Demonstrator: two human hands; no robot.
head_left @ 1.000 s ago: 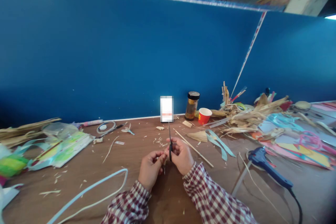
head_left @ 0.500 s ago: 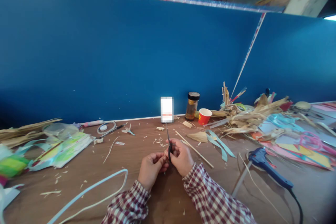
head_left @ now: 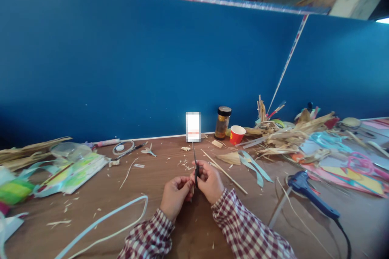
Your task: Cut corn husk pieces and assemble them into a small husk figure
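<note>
My right hand (head_left: 210,182) is closed around the dark handles of a pair of scissors (head_left: 197,174), whose thin blades point away from me toward the wall. Close beside it, my left hand (head_left: 177,196) is pinched shut, its fingertips meeting the right hand's fingers near the scissor handles. Whatever small thing lies between the left fingertips is too hidden to name. Beyond the hands lie pale shavings (head_left: 184,163) on the brown table (head_left: 164,149). A thin stick (head_left: 226,173) rests just right of my right hand.
A blue glue gun (head_left: 313,194) with a cord lies at the right, near a heap of dried husks (head_left: 282,137). A lidded jar (head_left: 223,123) and a red paper cup (head_left: 237,134) stand by the blue wall. A pale looped strip (head_left: 106,215) and a painted sheet (head_left: 82,172) lie left.
Both hands stay in nearly the same place, with only a slight shift of the left fingertips. The scissors remain in my right hand.
</note>
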